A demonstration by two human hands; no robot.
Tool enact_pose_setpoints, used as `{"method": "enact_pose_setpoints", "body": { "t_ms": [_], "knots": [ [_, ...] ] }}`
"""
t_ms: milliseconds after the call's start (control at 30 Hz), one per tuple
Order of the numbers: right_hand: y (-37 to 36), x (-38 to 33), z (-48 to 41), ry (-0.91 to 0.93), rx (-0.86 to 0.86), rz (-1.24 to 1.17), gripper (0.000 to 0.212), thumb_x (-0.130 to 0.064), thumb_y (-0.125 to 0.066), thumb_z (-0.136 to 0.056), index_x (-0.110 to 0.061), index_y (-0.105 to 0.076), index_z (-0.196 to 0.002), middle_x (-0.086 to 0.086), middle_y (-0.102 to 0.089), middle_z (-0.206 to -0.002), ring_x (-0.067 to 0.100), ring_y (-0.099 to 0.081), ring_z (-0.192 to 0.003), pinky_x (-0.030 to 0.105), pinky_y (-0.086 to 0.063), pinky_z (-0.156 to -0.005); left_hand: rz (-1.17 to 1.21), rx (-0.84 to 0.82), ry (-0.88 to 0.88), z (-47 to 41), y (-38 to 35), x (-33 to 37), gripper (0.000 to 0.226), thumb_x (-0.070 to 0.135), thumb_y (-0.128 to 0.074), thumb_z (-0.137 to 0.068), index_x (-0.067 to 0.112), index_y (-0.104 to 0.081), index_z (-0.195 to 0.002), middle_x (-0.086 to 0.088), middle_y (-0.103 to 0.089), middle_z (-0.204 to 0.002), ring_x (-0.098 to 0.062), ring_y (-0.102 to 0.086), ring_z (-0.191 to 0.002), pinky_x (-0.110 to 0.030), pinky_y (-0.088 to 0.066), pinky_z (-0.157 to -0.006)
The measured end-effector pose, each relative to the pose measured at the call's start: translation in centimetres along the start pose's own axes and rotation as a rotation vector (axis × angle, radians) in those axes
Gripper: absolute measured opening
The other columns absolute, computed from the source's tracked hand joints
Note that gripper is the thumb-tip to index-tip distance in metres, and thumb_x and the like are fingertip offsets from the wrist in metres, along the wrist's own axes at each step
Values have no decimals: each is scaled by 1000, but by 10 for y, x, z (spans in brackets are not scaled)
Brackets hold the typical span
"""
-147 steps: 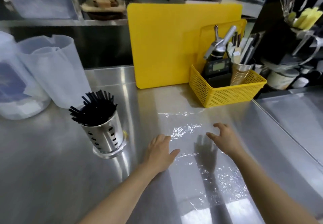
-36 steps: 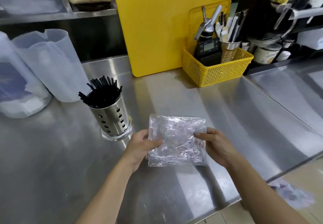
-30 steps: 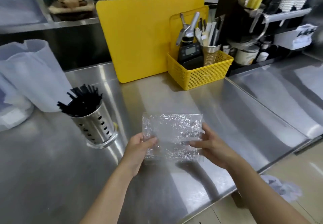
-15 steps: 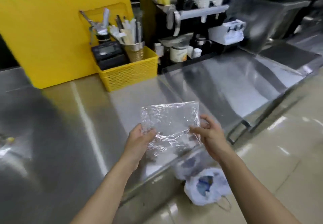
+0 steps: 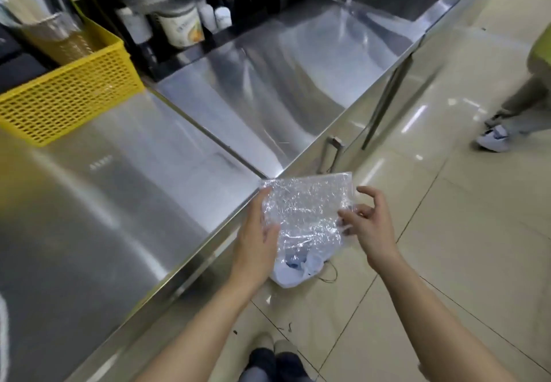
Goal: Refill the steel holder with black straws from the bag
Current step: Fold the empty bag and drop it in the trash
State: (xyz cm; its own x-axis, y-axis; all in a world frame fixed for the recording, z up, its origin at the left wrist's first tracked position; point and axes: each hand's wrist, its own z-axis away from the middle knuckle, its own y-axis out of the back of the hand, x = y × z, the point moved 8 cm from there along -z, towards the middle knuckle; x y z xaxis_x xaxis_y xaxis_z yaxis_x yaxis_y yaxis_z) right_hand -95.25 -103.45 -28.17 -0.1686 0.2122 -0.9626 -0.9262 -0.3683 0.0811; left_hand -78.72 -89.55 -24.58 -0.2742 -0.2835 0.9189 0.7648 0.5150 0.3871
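Head view: the left hand [image 5: 256, 241] grips the crumpled clear bag [image 5: 307, 206] at its 9 o'clock edge, thumb across the front. The right hand [image 5: 369, 226], fingers spread and loose, touches its 3 o'clock edge. The clear bag hangs just off the worktop [image 5: 119, 203]. At its 6 o'clock, a white sack [image 5: 293, 274] on the floor holds something blue.

The clear bag [image 5: 307, 203] hides most of the white sack [image 5: 289, 277] below it

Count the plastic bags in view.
2. A clear crinkled bag is gripped by the left hand beyond the counter edge, the right hand at its other side; a white bag lies on the floor beneath it, partly covered. Others may be hidden.
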Motion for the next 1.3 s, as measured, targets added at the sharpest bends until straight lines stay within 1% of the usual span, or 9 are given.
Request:
{"method": "enact_pose_setpoints", "body": {
  "t_ms": [100, 200, 400, 567, 733, 867, 967, 1033, 1300],
  "knots": [
    [12, 30, -9, 41, 38, 111, 41, -3, -59, -84, -39, -45, -98, 9, -56, -71, 23, -57, -58, 37, -50, -56, -126, -66, 3, -2, -39, -31, 46, 6, -43, -93, 33, -45, -129, -4, -49, -111, 5, -50, -87, -7, -42, -79],
    [17, 79, -32, 44, 52, 270, 29, -5, -55, -86, -34, -55, -86, 3, -58, -66, 21, -56, -61, 37, -49, -62, -244, -99, 107, -12, -78, -85, 43, 11, -42, -94, 21, -41, -135, -4, -43, -118, -8, -51, -89, -21, -41, -89],
    [-12, 229, -112, 2, -141, 617, 42, -12, -56, -86, -13, -50, -127, 7, -57, -118, 21, -55, -96, 37, -45, -86, -515, -233, 257, -43, -175, -230, 58, 21, -47, -91, 9, -22, -142, -11, -32, -132, -28, -42, -119, -35, -36, -101],
    [-46, 365, -170, 55, -237, 926, 48, -9, -51, -83, -5, -42, -130, 20, -51, -124, 39, -48, -113, 48, -37, -98, -966, -246, 149, -79, -244, -344, 47, 25, -78, -59, 1, -61, -97, -11, -60, -87, -24, -64, -76, -27, -51, -65],
    [-76, 473, -205, 93, -402, 1239, 37, -4, -40, -82, -3, -52, -117, 21, -58, -116, 35, -48, -111, 40, -28, -99, -1244, -418, 48, -96, -297, -443, 40, 33, -84, -43, 10, -66, -69, -4, -60, -69, -17, -60, -63, -24, -45, -60],
    [-87, 531, -228, 58, -566, 1470, 33, -15, -48, -89, -5, -52, -120, 16, -53, -129, 31, -42, -124, 41, -21, -109, -1374, -671, 50, -111, -335, -499, 43, 25, -49, -89, 0, -48, -124, -18, -51, -125, -30, -48, -115, -35, -39, -94],
    [-93, 563, -247, 61, -465, 1488, 39, -29, -65, -80, -2, -61, -108, 17, -60, -117, 29, -50, -117, 23, -32, -103, -1446, -740, 158, -131, -344, -539, 44, 21, -50, -86, 14, -46, -129, -8, -49, -134, -22, -45, -124, -31, -40, -96],
    [-97, 589, -254, -47, -465, 1465, 34, -25, -67, -77, -5, -63, -105, 14, -61, -112, 23, -53, -109, 4, -31, -87, -1494, -848, 207, -133, -349, -553, 42, 24, -53, -85, 14, -51, -126, -6, -52, -131, -23, -48, -122, -31, -40, -97],
    [-101, 529, -228, 25, -616, 1583, 38, -28, -51, -88, -18, -52, -124, 7, -49, -133, 26, -41, -127, 36, -30, -102, -1187, -616, 132, -141, -320, -480, 38, 41, -52, -86, 23, -54, -120, -4, -59, -124, -22, -55, -113, -29, -43, -82]
  ]
}}
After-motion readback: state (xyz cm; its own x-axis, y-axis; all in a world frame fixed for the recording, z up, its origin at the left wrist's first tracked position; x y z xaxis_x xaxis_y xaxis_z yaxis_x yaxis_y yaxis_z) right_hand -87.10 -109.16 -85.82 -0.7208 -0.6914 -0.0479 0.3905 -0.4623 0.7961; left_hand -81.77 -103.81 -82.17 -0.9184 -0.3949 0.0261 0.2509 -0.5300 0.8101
